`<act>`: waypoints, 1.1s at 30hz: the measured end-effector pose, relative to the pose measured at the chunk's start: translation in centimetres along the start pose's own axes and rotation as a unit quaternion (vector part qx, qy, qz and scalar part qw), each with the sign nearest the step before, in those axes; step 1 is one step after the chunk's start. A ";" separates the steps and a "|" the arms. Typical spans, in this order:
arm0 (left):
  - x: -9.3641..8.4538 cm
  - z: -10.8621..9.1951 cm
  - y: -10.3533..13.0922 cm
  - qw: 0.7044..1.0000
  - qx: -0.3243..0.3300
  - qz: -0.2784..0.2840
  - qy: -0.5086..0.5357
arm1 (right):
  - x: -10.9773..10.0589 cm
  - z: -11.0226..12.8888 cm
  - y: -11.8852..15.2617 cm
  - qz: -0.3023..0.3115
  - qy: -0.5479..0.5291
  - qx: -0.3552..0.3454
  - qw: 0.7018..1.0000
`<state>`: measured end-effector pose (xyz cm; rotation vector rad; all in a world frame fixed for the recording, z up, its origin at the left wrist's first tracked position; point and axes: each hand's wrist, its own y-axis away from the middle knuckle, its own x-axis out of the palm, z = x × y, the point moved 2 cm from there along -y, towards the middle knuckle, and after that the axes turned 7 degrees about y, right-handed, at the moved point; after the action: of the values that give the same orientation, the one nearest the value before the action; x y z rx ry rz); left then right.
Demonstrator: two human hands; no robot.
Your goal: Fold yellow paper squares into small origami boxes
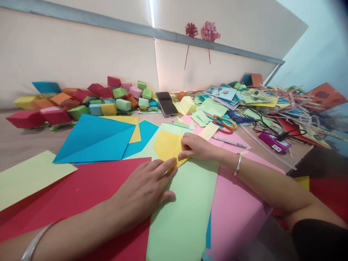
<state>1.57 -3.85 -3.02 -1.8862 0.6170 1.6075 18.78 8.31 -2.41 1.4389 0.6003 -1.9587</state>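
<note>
A folded piece of yellow paper [165, 144] lies on light green sheets [185, 203] in front of me. My left hand [149, 185] rests flat, its fingers extended and the fingertips touching the near edge of the yellow paper. Curled in at the right side of that paper is my right hand [194, 146], with its thumb and fingers closed on the folded part. The right fingers partly hide the fold. Under my left forearm is a red sheet [108, 181]. Just beyond the right hand are a pale yellow strip [208, 131] and a utility knife [230, 142].
Blue folded paper [95, 141] lies left of the yellow piece. Behind it is a pile of coloured paper boxes [108, 98]. A phone [166, 104], scissors [224, 124], a glue gun [240, 116] and a purple power socket [274, 141] with cables stand at the back and right. Pink paper [236, 210] covers the right edge.
</note>
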 end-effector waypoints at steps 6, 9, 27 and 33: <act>0.4 0.3 0.1 1.000 0.008 0.006 -0.004 | -0.1 0.3 0.2 0.009 0.023 -0.014 1.000; 0.5 0.5 0.1 1.000 0.008 0.005 -0.010 | -1.0 0.0 0.5 0.033 0.056 0.012 0.998; -0.4 0.3 -2.5 0.999 -0.033 0.038 0.020 | -3.6 -1.8 1.5 0.106 0.106 0.069 0.986; -0.6 0.2 -0.9 1.000 -0.004 0.014 0.024 | -3.4 -2.2 1.5 0.104 0.094 0.077 0.987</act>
<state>1.93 -3.09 -2.32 -1.9360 0.6614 1.5884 22.05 9.53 0.13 1.7225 0.3679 -1.7499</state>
